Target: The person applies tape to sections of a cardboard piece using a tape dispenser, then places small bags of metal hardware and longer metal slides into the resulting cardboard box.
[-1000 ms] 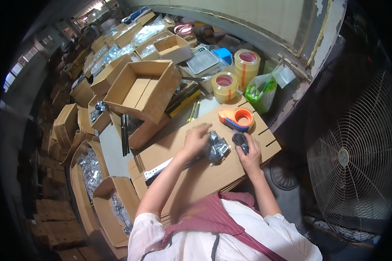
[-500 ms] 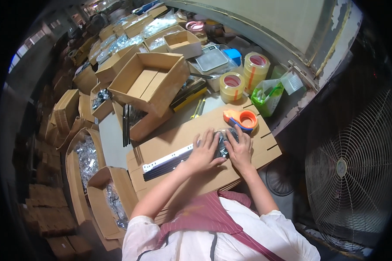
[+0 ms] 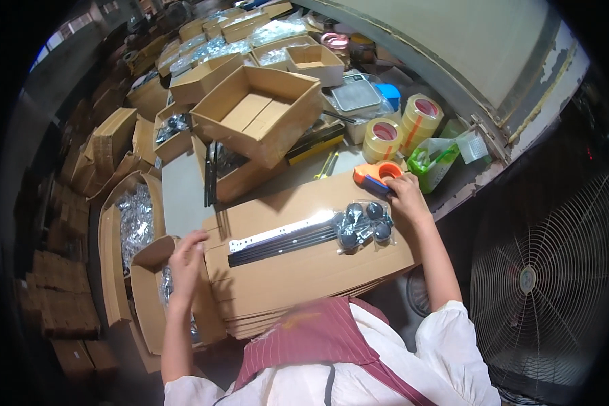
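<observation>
An orange-and-blue tape dispenser (image 3: pixel 372 177) lies at the far right corner of a flat cardboard stack (image 3: pixel 277 284). My right hand (image 3: pixel 408 196) is closed on its near side. My left hand (image 3: pixel 189 260) hovers by the cardboard's left edge, fingers loosely bent and apart, holding nothing. Between my hands, a clear plastic bag of dark round casters (image 3: pixel 364 227) rests on the cardboard. Beside it, black metal strips (image 3: pixel 277 249) and a white perforated metal strip (image 3: pixel 270 235) lie lengthwise, their right ends meeting the bag.
Clear tape rolls (image 3: pixel 383 139) stand behind the dispenser, next to a green-and-white bag (image 3: pixel 433 162). An open cardboard box (image 3: pixel 257 111) sits tilted on other boxes. Boxes of bagged parts (image 3: pixel 136 223) line the left. A large fan (image 3: pixel 531 277) stands at right.
Both hands have left the caster bag. My left hand moved left past the cardboard's edge; my right hand moved right and took hold of the tape dispenser. The view has shifted slightly.
</observation>
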The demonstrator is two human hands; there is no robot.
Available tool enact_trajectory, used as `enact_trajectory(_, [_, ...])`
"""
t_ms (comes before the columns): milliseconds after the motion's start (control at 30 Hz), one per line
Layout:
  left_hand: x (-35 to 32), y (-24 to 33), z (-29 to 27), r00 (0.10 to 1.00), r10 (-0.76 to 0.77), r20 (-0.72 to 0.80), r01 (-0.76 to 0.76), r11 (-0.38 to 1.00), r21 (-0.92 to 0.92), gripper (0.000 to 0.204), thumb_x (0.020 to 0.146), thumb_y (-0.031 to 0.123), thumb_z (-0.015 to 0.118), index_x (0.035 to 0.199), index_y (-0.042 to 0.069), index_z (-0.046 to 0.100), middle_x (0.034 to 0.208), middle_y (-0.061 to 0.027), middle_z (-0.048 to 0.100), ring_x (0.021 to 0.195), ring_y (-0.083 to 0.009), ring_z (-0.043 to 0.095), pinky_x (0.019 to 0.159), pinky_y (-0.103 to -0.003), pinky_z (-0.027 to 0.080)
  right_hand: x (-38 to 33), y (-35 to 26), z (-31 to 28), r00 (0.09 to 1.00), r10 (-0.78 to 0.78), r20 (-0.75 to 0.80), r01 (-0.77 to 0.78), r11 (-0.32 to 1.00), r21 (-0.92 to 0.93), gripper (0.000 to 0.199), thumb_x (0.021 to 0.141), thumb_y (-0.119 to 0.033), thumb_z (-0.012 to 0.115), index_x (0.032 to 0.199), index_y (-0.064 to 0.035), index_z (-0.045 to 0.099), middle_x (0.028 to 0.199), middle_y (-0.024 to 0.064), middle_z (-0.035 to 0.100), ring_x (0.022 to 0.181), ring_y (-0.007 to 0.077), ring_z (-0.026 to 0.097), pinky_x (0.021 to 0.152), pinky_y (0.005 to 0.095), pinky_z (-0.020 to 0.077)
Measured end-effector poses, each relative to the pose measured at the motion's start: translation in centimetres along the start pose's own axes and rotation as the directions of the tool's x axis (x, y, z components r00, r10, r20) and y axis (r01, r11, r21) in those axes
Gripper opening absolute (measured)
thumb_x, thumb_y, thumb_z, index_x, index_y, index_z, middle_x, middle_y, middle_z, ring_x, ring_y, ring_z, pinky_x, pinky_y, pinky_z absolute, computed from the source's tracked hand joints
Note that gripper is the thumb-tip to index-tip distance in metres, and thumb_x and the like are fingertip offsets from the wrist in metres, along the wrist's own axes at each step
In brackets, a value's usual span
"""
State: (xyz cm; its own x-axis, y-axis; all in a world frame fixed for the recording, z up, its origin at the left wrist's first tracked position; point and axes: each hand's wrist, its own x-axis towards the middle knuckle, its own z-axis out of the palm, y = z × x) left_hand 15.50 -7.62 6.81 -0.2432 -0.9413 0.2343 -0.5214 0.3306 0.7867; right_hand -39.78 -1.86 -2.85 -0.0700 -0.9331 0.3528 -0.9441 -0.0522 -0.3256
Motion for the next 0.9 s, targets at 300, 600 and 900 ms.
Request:
enact_trajectory(300, [-8.4, -10.1, -10.5, 0.906, -0.362, -0.217, 0.357, 0.932, -0.063, 0.025, 0.097, 0.005, 0.058, 0.117, -0.002, 0.071, 0.109, -0.0076, 0.072, 0.103, -0.0142, 0.065, 0.094, -0.029, 0.049, 2.2, 0.4, 1.7, 0.992, -0.118, -0.039, 0.117, 0.992, -0.039, 0.046, 0.074, -0.007, 0.075, 0.119, -0.0078, 0.069, 0.104, 0.0138, 0.071, 0.109, 0.034, 0.062, 0.105, 0.046, 0.0393])
enact_trajectory(600, [-13.6, -11.9, -12.9, 0.663, -0.745, -0.076, 0.681, 0.557, 0.475, 0.061, 0.087, 0.03, 0.075, 0.139, 0.002, 0.057, 0.123, -0.0279, 0.067, 0.116, -0.0419, 0.064, 0.101, -0.045, 0.049, 2.6, -1.8, 1.9, 0.96, -0.281, -0.022, 0.28, 0.959, -0.034, 0.043, 0.072, -0.002, 0.07, 0.115, -0.0056, 0.069, 0.112, 0.0118, 0.071, 0.114, 0.03, 0.061, 0.11, 0.046, 0.0382])
enact_trajectory(900, [-15.9, -14.8, -10.8, 0.606, -0.792, 0.075, 0.634, 0.538, 0.556, 0.092, 0.068, 0.036, 0.092, 0.138, -0.004, 0.048, 0.135, -0.0298, 0.058, 0.127, -0.0418, 0.057, 0.107, -0.045, 0.046, 5.6, -1.0, 3.5, 0.954, -0.29, 0.078, 0.298, 0.947, -0.118, 0.047, 0.073, -0.007, 0.068, 0.12, -0.006, 0.07, 0.119, 0.015, 0.07, 0.115, 0.0358, 0.061, 0.104, 0.0454, 0.0445])
